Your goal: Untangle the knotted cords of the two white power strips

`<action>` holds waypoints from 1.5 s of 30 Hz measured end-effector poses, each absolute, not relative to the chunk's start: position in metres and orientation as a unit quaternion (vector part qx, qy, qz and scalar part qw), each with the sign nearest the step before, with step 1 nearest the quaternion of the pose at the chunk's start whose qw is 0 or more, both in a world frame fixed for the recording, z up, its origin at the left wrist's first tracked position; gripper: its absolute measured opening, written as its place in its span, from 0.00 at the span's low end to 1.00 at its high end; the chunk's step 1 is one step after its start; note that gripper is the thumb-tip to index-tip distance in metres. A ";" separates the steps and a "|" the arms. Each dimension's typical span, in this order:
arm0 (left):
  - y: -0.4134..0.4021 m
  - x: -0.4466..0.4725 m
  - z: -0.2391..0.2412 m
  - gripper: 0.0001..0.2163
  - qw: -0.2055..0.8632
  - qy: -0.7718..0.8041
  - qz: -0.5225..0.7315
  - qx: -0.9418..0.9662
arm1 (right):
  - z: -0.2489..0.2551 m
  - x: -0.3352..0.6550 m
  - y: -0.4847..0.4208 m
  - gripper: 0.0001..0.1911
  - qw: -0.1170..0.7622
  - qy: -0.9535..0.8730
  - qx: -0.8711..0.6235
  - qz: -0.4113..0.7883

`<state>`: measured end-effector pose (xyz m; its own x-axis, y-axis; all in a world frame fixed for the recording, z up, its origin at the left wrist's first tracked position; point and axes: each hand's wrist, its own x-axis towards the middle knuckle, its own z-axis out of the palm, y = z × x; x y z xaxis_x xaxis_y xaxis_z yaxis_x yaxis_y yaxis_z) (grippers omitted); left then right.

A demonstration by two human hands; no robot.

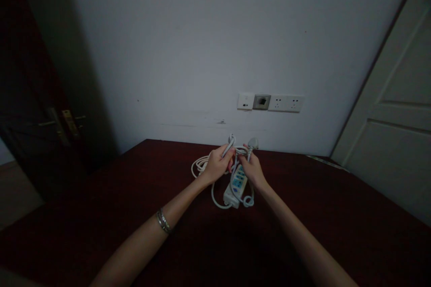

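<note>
A white power strip (pixel 230 196) with blue-framed sockets lies slantwise on the dark red table, partly covered by its cord. My left hand (pixel 217 164) is closed around a bent length of the white power cord (pixel 215 203), with a loop sticking up past the thumb. Just to its right, my right hand (pixel 252 168) also grips the cord. The plug (pixel 253 143) stands up beyond the right fingers. Between the hands the cord crosses over itself in a bundle. A small knotted loop (pixel 248 201) hangs beside the strip, and more coils spread left behind my left hand.
The dark red table (pixel 151 166) reaches back to a pale wall. A row of wall sockets (pixel 286 103) is mounted above its far edge. A dark door with a handle (pixel 47 123) stands at left, and a white panelled door (pixel 397 112) at right.
</note>
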<state>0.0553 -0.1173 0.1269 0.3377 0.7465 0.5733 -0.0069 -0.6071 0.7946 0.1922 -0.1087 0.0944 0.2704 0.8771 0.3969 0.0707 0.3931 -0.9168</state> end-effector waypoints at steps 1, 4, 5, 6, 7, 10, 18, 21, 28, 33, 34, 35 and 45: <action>-0.115 0.055 0.127 0.14 0.347 0.266 0.527 0.729 | 0.094 0.193 -0.108 0.25 0.644 -0.525 -0.448 0.331; -0.107 0.050 0.128 0.14 0.305 0.302 0.563 0.706 | 0.095 0.196 -0.109 0.22 0.608 -0.539 -0.425 0.398; -0.105 0.048 0.129 0.14 0.290 0.313 0.577 0.697 | 0.096 0.197 -0.111 0.22 0.596 -0.540 -0.422 0.418; -0.101 0.046 0.129 0.15 0.274 0.322 0.591 0.686 | 0.097 0.198 -0.113 0.21 0.585 -0.540 -0.420 0.435; -0.098 0.043 0.129 0.15 0.258 0.333 0.605 0.676 | 0.099 0.198 -0.117 0.21 0.574 -0.540 -0.419 0.452; -0.084 0.035 0.126 0.17 0.228 0.367 0.624 0.651 | 0.108 0.196 -0.127 0.16 0.559 -0.514 -0.395 0.517; -0.069 0.041 0.113 0.14 0.526 0.341 0.578 0.523 | 0.119 0.190 -0.131 0.07 0.597 -0.370 -0.335 0.628; -0.075 0.045 0.117 0.12 0.647 0.292 0.534 0.458 | 0.111 0.194 -0.126 0.07 0.605 -0.351 -0.341 0.628; -0.076 0.044 0.121 0.09 0.641 0.292 0.609 0.364 | 0.104 0.197 -0.120 0.09 0.687 -0.330 -0.410 0.500; -0.076 0.045 0.119 0.08 0.615 0.309 0.651 0.321 | 0.109 0.174 -0.131 0.13 0.659 -0.367 -0.395 0.524; -0.077 0.045 0.119 0.08 0.608 0.309 0.656 0.322 | 0.109 0.169 -0.134 0.14 0.649 -0.376 -0.389 0.535; -0.078 0.046 0.120 0.08 0.601 0.305 0.663 0.326 | 0.109 0.165 -0.136 0.16 0.640 -0.386 -0.381 0.544; -0.096 0.049 0.134 0.09 0.578 0.350 0.528 0.515 | 0.133 0.178 -0.141 0.21 0.657 -0.494 -0.392 0.414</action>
